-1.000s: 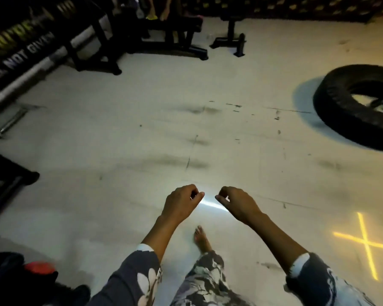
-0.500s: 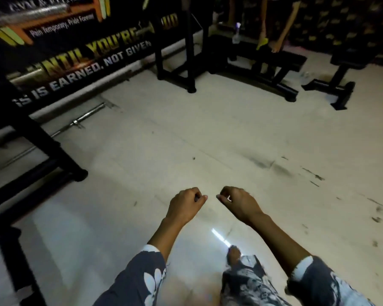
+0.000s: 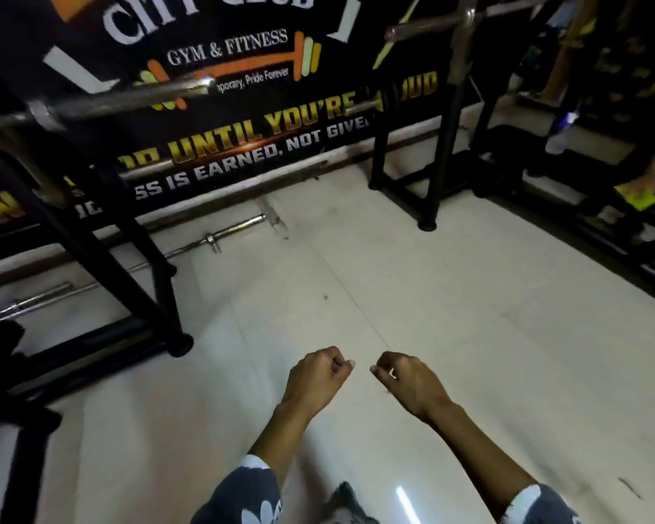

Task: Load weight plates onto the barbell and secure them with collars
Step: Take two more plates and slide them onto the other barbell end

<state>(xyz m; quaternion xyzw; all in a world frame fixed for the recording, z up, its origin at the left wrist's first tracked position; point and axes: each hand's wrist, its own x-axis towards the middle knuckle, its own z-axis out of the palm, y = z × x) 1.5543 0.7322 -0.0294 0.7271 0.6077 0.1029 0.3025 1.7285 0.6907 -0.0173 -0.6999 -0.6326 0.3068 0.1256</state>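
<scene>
Rack (image 3: 169, 312) nearer, two fisted hands (image 3: 315, 376) (image 3: 413, 385), two floor barbells (image 3: 239, 225) (image 3: 42, 298)

The pale tiled floor (image 3: 469, 334) is smooth and glossy (a light streak mirrors near its bottom edge). The silver bare-metal barbell (image 3: 129, 98) gleams; the black rack (image 3: 437, 175) has matt painted tubing. The dark floral-print sleeve (image 3: 250, 497) is soft cloth.

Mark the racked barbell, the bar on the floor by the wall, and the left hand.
racked barbell (image 3: 129, 98): head view, on its chrome sleeve.
floor bar (image 3: 239, 228): head view, on its sleeve near the end.
left hand (image 3: 314, 380): head view, on the back of the hand.
</scene>
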